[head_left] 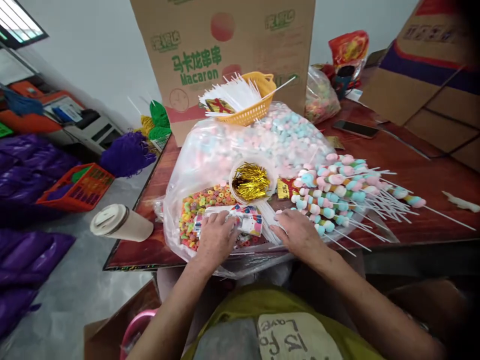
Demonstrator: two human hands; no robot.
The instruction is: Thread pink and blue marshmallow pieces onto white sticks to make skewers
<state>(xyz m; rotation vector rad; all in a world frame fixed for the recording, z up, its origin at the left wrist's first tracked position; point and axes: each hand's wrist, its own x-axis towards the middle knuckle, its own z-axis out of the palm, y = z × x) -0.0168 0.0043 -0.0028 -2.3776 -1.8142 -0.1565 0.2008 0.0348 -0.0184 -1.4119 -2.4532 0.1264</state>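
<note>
My left hand [217, 237] rests over a stack of clear plastic bags with a coloured print [249, 221], fingers extended on it. Fingers and thumb slightly apart, my right hand [300, 234] touches the bundle of white sticks [269, 220]; nothing shows in its grasp. Colourful ring-shaped cereal [187, 225] lies around the bags. Just beyond the hands, a round white tub [231, 187] holds gold twist ties [252, 181]. Beside my right hand, several marshmallow skewers [337, 192] lie piled, their sticks pointing right.
A big clear bag of pastel marshmallows [225, 145] lies behind, under a yellow basket [255, 112] of white sticks. A cardboard box [243, 45] stands at the back. A lidded cup [123, 222] is near the left table edge, a phone [355, 128] at the right.
</note>
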